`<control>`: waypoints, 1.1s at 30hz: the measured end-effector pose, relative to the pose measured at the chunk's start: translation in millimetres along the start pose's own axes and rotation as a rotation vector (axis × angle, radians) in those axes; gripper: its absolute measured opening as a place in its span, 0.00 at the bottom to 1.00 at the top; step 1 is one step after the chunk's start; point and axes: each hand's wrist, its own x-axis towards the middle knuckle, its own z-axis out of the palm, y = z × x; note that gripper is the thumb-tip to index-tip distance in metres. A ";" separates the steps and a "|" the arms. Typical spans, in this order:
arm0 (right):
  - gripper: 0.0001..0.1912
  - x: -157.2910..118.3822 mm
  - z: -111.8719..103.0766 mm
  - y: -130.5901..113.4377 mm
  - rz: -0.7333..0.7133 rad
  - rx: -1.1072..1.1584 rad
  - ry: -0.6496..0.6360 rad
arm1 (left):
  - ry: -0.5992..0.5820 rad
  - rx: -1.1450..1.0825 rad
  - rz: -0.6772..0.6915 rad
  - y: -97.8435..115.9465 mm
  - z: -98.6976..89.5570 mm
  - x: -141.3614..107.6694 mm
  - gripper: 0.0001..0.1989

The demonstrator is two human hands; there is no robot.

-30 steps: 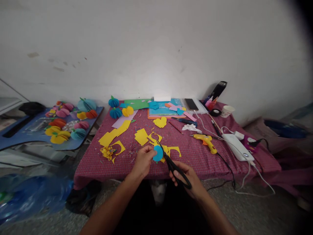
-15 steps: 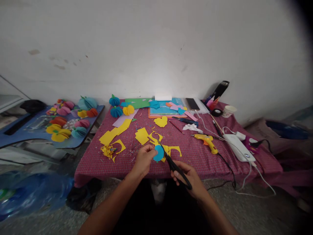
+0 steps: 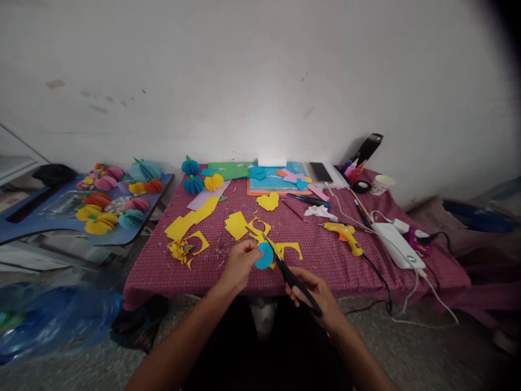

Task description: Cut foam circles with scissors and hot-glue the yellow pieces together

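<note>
Between the thumb and fingers of my left hand (image 3: 240, 263) is a small round blue paper piece (image 3: 265, 256), held above the table's front edge. My right hand (image 3: 311, 293) is wrapped round the handles of black scissors (image 3: 295, 282). Their blades lie along the right edge of the blue paper, pointing up and left. Yellow paper offcuts (image 3: 291, 248) with curved cut-outs lie just beyond the blades. To the left sit several yellow paper squares (image 3: 236, 225) and a crumpled yellow paper heap (image 3: 179, 250).
A yellow glue gun (image 3: 344, 236) with its cord and a white power bank (image 3: 396, 245) lie right. A phone (image 3: 321, 172), flask (image 3: 367, 149) and paper cup (image 3: 381, 185) stand behind. Folded paper pumpkins (image 3: 194, 184) are at the back left, more on a blue table (image 3: 24, 231).
The scissors have tilted slightly and their handles have shifted a little right with my right hand. The blue paper has turned a little in my left fingers.
</note>
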 end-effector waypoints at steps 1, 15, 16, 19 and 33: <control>0.24 -0.2 -0.3 0.3 0.001 0.011 0.001 | -0.003 0.009 0.001 -0.2 -0.3 0.2 0.09; 0.23 0.3 -4.4 4.1 0.021 -0.009 0.019 | -0.025 0.034 -0.008 -0.9 -0.8 -1.0 0.09; 0.24 0.1 -4.5 2.9 0.022 -0.020 0.021 | -0.028 0.037 -0.010 -0.3 -0.8 -1.1 0.09; 0.24 -0.9 -4.3 -0.1 0.024 -0.034 0.022 | -0.035 0.044 -0.017 1.5 -0.8 -1.2 0.10; 0.25 -3.0 -5.7 -4.7 0.038 0.000 -0.004 | -0.094 0.048 -0.042 3.3 -2.9 -0.7 0.09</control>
